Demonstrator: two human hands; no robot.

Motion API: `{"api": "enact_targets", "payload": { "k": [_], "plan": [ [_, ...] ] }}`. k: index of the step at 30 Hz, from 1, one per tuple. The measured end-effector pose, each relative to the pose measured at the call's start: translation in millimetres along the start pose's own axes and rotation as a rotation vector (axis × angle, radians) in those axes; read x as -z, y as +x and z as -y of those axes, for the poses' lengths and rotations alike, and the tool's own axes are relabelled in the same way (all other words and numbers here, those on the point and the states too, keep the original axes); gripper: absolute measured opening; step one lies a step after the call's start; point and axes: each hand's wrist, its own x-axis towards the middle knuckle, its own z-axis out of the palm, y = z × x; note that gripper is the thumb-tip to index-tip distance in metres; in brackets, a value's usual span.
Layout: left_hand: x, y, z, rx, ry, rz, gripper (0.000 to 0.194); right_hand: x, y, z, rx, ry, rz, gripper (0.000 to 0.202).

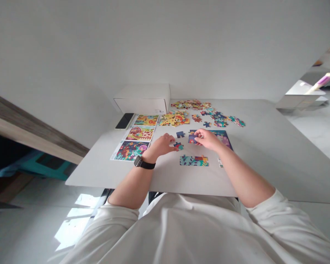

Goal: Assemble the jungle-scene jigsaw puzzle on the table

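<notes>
Jigsaw [223, 136] part-joined on table [165, 180]; R hand [207, 139] pinching purple pc [191, 139] at its L side, L hand [162, 145] open by teal pc [178, 146]; nearer strip [194, 161] joined but apart, blue pcs [220, 118] behind look left to do

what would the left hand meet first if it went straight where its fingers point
Probably the loose dark blue piece, just ahead of the left hand; its thumb is right by the red-and-teal piece, though contact is unclear.
</notes>
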Motion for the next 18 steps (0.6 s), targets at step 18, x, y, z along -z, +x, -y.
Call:
{"api": "enact_targets", "payload": {
  "k": [18],
  "plan": [
    [-0.2, -0.2, -6.0, -0.057, -0.104, 0.038, 0.036, -2.5, -4.4, 9.5, 0.028, -0.047, -0.021, 0.011]
  ]
}}
